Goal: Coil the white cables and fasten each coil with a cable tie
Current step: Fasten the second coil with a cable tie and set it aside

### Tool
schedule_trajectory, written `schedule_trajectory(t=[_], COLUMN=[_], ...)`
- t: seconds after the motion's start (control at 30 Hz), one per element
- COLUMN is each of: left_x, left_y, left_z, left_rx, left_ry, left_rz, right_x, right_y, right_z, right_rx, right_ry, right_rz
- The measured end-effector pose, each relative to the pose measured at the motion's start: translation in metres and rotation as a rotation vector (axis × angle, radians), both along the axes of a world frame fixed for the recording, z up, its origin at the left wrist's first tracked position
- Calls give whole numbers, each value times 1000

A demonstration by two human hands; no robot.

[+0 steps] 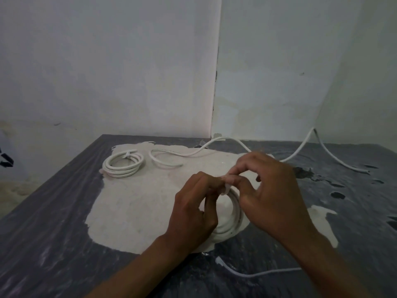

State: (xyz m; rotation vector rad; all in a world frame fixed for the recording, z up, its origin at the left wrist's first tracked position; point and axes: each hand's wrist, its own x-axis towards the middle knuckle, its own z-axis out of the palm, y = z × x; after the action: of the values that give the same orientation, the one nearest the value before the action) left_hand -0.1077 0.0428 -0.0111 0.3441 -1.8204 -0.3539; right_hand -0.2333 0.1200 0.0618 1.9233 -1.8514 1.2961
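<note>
Seen from above and behind, at a dark grey worktop [53, 222] with a large worn pale patch [137, 207] in its middle, set into a corner of whitish walls [107, 61].

Near the centre, slightly toward 5 o'clock: a white cable coil [233, 214] lying on the pale patch, partly hidden by both hands. Left hand [193, 214] at the coil's 9 o'clock side, fingers curled, pinching a small white cable tie [227, 187] at the coil's 12 o'clock edge. Right hand [272, 190] at the coil's 3 o'clock side, thumb and forefinger pinching the same tie from above, the other fingers loosely spread.

Toward 11 o'clock, well apart from the hands: a finished coil [123, 164], flat on the worktop, with a white tie across its far edge.

Just beside it at 12 o'clock: a loose white cable [193, 153], one open loop, then trailing toward 2 o'clock to the wall and back down onto the worktop.

At 6 o'clock, near the forearms: a thin white cable end [234, 272] lying on the dark surface.
</note>
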Motion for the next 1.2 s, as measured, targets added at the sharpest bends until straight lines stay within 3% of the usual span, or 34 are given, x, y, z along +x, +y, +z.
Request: schedule_trajectory(t=[0.1, 0.3, 0.47, 0.53, 0.7, 0.77, 0.97, 1.2], left_x=[2, 4, 10, 12, 13, 12, 17, 31], left_y=[0, 0, -5, -9, -11, -9, -3, -3], left_z=[1, 5, 0, 0, 1, 1, 2, 19], left_rx=[10, 98, 133, 109, 9, -14, 50, 370], left_ry=[-2, 47, 78, 71, -4, -34, -97, -54], left_rz=[39, 78, 72, 74, 154, 152, 68, 1], right_x=[2, 16, 31, 32, 30, 27, 17, 21], right_y=[-9, 1, 9, 10, 22, 17, 10, 4], right_z=[3, -22, -48, -44, -15, -12, -8, -11], right_rx=[41, -212, -278, -217, 204, 365, 740, 706], right_ry=[-77, 139, 150, 47, -673, -845, -997, -1048], right_rz=[21, -40, 19, 53, 170, 129, 163, 292])
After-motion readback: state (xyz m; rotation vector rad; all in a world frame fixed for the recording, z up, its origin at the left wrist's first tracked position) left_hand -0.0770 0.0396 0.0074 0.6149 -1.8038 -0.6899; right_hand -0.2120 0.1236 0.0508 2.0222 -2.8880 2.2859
